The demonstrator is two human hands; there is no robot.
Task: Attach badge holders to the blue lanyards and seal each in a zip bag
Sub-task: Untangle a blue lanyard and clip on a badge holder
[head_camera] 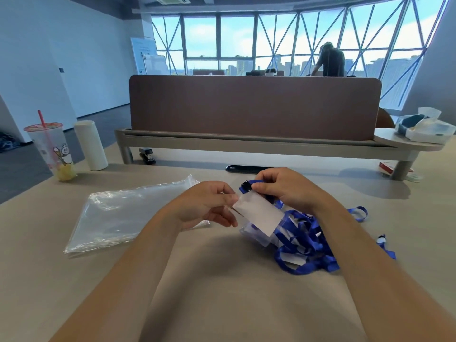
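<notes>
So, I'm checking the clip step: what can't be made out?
Head view: whether the clip is latched to the badge holder; tiny, blurred between left hand and right hand.
Head view: how many lanyards; tangled, partly behind right forearm.
Head view: how many zip bags; clear, stacked.

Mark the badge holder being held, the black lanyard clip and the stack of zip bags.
badge holder (259,214): head view, middle of its white insert.
black lanyard clip (246,186): head view, centre of clip body.
stack of zip bags (116,215): head view, top bag's middle.
</notes>
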